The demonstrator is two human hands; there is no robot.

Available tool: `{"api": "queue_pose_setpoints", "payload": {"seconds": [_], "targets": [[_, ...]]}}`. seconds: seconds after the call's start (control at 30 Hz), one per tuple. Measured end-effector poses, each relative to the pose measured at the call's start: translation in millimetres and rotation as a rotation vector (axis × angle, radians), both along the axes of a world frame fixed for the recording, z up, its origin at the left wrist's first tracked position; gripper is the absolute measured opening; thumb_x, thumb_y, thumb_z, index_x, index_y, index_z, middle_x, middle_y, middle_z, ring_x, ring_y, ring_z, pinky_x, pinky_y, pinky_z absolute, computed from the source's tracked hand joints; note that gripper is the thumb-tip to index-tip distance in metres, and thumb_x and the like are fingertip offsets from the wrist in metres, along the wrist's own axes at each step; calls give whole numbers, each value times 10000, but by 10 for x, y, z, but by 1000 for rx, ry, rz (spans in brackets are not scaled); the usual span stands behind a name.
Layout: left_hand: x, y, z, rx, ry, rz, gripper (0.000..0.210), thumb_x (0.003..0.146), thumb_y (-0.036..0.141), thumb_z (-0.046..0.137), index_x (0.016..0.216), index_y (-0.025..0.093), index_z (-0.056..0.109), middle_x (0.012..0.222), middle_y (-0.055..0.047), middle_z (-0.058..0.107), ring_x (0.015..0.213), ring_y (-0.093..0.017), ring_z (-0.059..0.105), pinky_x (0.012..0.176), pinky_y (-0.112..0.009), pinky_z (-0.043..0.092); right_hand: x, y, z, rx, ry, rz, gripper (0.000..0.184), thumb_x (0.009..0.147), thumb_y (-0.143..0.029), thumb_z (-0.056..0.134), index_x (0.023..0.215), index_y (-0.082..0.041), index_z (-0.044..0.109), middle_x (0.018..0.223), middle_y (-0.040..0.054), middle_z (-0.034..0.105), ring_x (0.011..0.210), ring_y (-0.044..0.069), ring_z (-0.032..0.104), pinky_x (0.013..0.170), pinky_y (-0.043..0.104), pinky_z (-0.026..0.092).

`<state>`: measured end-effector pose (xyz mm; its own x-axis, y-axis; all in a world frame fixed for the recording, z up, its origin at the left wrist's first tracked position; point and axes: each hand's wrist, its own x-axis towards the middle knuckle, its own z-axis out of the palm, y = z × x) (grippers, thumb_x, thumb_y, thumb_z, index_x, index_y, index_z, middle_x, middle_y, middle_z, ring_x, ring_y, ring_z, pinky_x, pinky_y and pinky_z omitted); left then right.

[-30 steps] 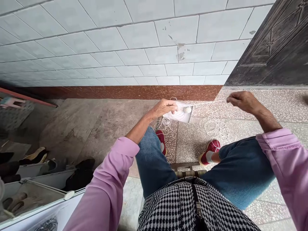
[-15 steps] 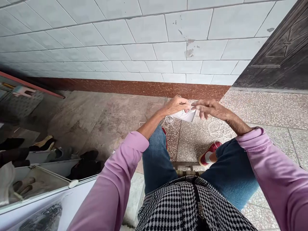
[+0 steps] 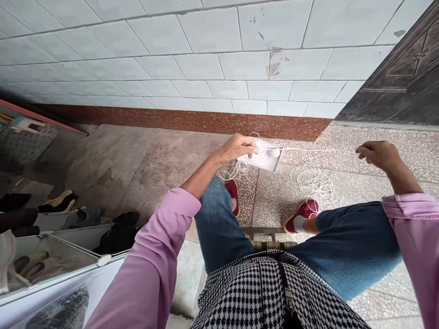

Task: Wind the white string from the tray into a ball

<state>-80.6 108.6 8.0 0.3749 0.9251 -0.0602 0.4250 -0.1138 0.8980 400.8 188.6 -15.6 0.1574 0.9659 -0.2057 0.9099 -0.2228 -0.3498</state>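
The left hand [image 3: 236, 147] has its fingers [image 3: 249, 149] pinched on a white cord [image 3: 302, 149], which stretches out rightward from them. The right hand [image 3: 380, 155], well apart, has curled fingers near the cord's far end; I cannot tell whether they grip it. Just right of the left fingers, a cord ball [image 3: 274, 153] sits in a shallow white tray [image 3: 273, 165]. Loose coils [image 3: 315, 183] lie on the floor [image 3: 272, 196] between both hands' fingers, nearer the person.

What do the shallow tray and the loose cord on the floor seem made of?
The tray: possibly plastic or coated card; it looks smooth, pale and thin-walled. The cord: probably cotton or synthetic fibre, white and matte, since it lies in soft, tangled loops.
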Motion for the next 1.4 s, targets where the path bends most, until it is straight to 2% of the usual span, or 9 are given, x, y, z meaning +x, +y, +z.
{"api": "queue_pose_setpoints", "payload": {"seconds": [0.1,0.2,0.37,0.5,0.7,0.87,1.0,1.13,1.4], "targets": [[146,59,4,7,-10,-13,200,827,323,721,702,174,771,668,-28,742,588,-85,579,589,-239,396,-403,-133,-13,3,153,222,105,888,-207,708,863,-211,810,808,43,787,528,175,624,761,376,536],[304,97,13,-6,-39,-63,199,824,324,728,724,162,785,681,-32,747,591,-78,561,575,-235,366,-1157,-316,14,15,626,484,261,998,-396,683,1075,-179,808,842,69,759,568,156,606,593,313,536],[411,67,44,-19,-70,-60,207,839,319,730,724,151,770,648,-18,708,536,-64,479,539,-242,313,-1947,-536,38,-165,1091,800,507,985,-678,752,884,-181,741,604,-22,576,483,86,467,443,222,390],[426,34,53,11,-79,-7,157,818,275,768,721,156,738,650,-6,692,562,-77,523,562,-237,355,-1899,-554,25,-107,1139,743,567,970,-741,740,832,-192,711,505,-92,368,442,64,269,410,228,184],[573,55,-66,97,2,15,217,778,256,828,653,176,670,538,65,501,515,-70,360,539,-256,255,-1728,-597,66,-189,1184,688,550,967,-741,746,859,-204,701,489,-99,349,415,70,277,424,246,196],[561,-8,-81,83,49,-32,259,845,280,791,645,166,673,601,31,575,569,-79,434,576,-254,317,-1615,-572,227,-24,1209,550,467,1002,-656,745,834,-227,667,501,-93,305,435,78,219,424,258,175],[410,-58,-9,-128,53,-214,293,917,359,771,1108,145,830,729,-5,695,571,-89,521,560,-233,373,-1523,-552,301,-45,1194,567,437,1015,-627,741,846,-227,683,515,-90,289,447,80,207,428,268,177],[419,0,-35,-167,-38,-126,521,1049,455,631,1462,145,702,643,14,646,497,-90,477,498,-212,352,-1574,-590,279,-171,1169,655,489,994,-673,754,817,-225,670,519,-82,326,462,79,246,442,260,202],[702,-20,-32,-368,-299,-249,402,1037,491,670,1056,112,802,1014,-173,821,614,-89,635,512,-217,444,-1687,-612,271,-164,1203,732,504,1004,-686,733,864,-202,719,544,-64,478,452,66,299,441,252,238]]}}
